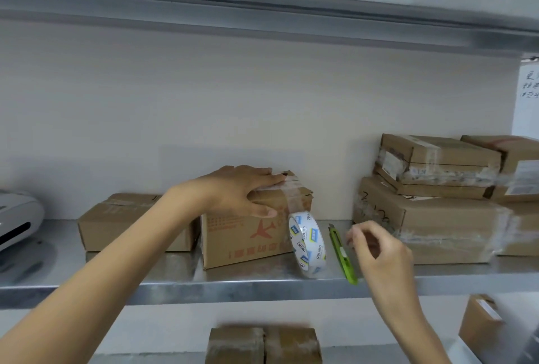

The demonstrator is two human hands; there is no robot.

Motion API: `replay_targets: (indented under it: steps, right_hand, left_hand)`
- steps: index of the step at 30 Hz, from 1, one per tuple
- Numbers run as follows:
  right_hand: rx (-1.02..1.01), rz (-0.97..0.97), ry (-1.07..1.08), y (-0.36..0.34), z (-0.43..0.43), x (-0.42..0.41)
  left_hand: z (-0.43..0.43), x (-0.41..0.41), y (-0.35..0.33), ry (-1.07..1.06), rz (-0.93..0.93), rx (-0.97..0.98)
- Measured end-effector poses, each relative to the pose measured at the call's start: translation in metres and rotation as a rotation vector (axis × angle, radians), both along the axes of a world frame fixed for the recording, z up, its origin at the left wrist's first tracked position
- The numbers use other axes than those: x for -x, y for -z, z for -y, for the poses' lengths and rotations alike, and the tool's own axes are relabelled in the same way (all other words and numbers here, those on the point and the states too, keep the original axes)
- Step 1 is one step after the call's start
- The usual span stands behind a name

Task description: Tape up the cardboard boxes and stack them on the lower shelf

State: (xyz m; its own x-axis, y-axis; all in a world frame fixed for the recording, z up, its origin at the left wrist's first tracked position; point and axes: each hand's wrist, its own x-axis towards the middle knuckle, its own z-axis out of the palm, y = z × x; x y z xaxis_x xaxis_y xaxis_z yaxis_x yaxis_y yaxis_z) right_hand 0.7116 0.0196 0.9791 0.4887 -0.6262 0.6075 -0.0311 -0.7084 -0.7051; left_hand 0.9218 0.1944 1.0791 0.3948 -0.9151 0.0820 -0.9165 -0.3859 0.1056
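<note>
Your left hand [245, 188] lies flat on the brown cardboard box with red print [242, 235], fingers straight, thumb on the front face, likely pressing the clear tape down and steadying the box on the steel shelf [262, 285]. Your right hand [379, 250], loosely curled and holding nothing visible, hovers beside the green plastic utility knife [342, 252], probably to cut. The white tape roll [307, 242] stands on edge against the box.
</note>
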Motion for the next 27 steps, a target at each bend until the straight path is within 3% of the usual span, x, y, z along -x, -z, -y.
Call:
replay_targets:
  steps: [10, 15, 19, 27]
  right_hand:
    - [0.284, -0.728, 0.145, -0.006, 0.003, -0.021]
    - [0.333, -0.907, 0.049, -0.016, 0.005, -0.022]
    - [0.23, -0.797, -0.007, -0.016, 0.008, -0.017]
    - [0.048, -0.143, -0.142, -0.012, 0.017, -0.008]
  left_hand:
    - [-0.005, 0.009, 0.0, 0.051, 0.216, 0.135]
    - [-0.01, 0.009, 0.006, 0.045, 0.277, 0.215]
    - [-0.013, 0.012, 0.008, 0.055, 0.297, 0.253]
    - [-0.02, 0.03, 0.005, 0.019, 0.243, 0.264]
